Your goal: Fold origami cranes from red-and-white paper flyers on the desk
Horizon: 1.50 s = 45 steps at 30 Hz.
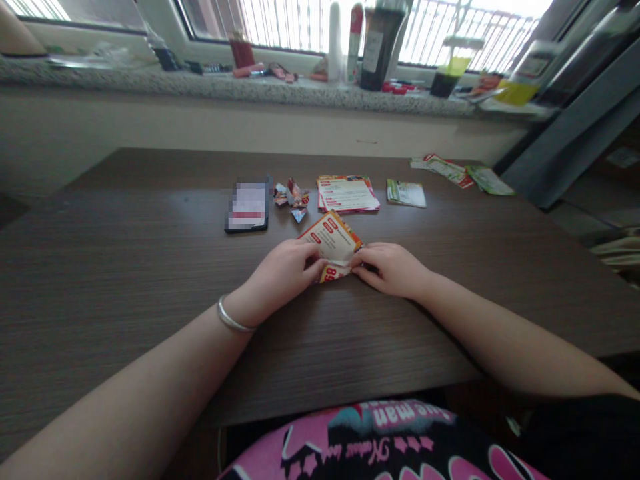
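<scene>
A printed paper card (336,241), white with red labels and an orange edge, lies tilted on the table between my hands. Its near corner is folded up, showing red digits on yellow. My left hand (293,265), with a silver bangle at the wrist, grips the card's left side between thumb and fingers. On the right side, my right hand (393,267) pinches the card's edge near the fold. Just beyond, a stack of similar cards (349,193) lies flat. Left of the stack are small folded paper pieces (294,197).
A phone (247,205) with a blurred screen lies left of the folded pieces. A small green-and-white card pile (406,193) is right of the stack, with loose cards (447,170) at the back right. Bottles and small items line the granite windowsill (300,92).
</scene>
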{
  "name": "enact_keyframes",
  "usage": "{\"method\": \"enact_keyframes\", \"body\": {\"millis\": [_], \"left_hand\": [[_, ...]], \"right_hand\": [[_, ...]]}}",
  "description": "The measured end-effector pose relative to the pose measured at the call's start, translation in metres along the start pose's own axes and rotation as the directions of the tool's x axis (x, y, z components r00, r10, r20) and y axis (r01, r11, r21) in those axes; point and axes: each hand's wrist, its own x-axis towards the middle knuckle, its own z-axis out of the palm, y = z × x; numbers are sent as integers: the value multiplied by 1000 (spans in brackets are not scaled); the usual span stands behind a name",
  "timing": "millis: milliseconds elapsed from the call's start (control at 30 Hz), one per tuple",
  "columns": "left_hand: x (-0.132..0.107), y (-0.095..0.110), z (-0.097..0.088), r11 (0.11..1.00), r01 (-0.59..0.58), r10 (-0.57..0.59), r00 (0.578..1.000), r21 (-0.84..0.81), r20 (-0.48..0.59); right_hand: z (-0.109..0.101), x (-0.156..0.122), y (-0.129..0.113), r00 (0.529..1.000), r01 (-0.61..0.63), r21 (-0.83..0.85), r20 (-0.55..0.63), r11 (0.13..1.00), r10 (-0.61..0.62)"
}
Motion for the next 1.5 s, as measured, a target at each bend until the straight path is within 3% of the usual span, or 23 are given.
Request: {"method": "enact_keyframes", "body": {"millis": [200, 533, 900, 1500], "left_hand": [[-2, 0, 0, 999, 34, -34, 998, 5, -54], [1, -7, 0, 998, 4, -2, 1000, 65, -27], [1, -7, 3, 992, 2, 3, 999, 128, -33], [3, -11, 7, 988, -34, 45, 997, 153, -68]], "right_hand": [[4, 0, 2, 997, -72, 8, -38, 997, 72], [3, 0, 4, 998, 41, 40, -49, 998, -39], [7, -2, 5, 993, 90, -133, -63, 987, -99], [5, -1, 5, 996, 84, -193, 4, 978, -85]]}}
